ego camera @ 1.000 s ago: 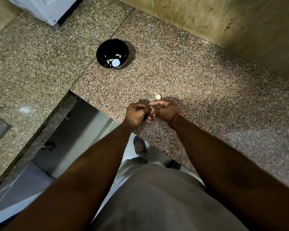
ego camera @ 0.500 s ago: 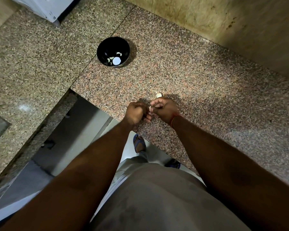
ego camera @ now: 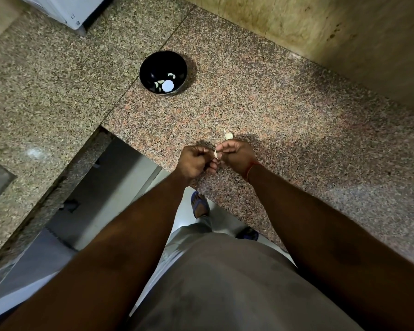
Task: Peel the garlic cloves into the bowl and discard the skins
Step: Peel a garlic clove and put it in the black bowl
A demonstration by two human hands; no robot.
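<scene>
While both arms reach forward over the near edge of the granite desk [ego camera: 285, 111], I log the left hand [ego camera: 193, 161] and right hand [ego camera: 237, 155] meeting knuckle to knuckle just above the stone. Between them I see a pale garlic clove [ego camera: 216, 153], pinched from both sides: the left grip is curled into a loose fist with its fingertips on the clove, and the right grip is closed on the clove's other side with thumb and forefinger. How much skin remains on the clove I cannot tell; it is mostly hidden by the fingers.

A red thread [ego camera: 252, 168] circles the right wrist.

Just beyond the right hand, a second small pale piece of garlic [ego camera: 228, 134] lies on the desk; I cannot tell whether it is a clove or loose skin.

Well apart from the hands, farther back and to the left, a black bowl [ego camera: 153, 65] stands upright on the desk beside the seam between two slabs. Inside it I count a few white peeled cloves [ego camera: 167, 85] gathered toward its near side.

At the far left corner, a white appliance [ego camera: 65, 8] sits on the stone. A tiled wall [ego camera: 344, 39] rises behind the desk on the right.
</scene>
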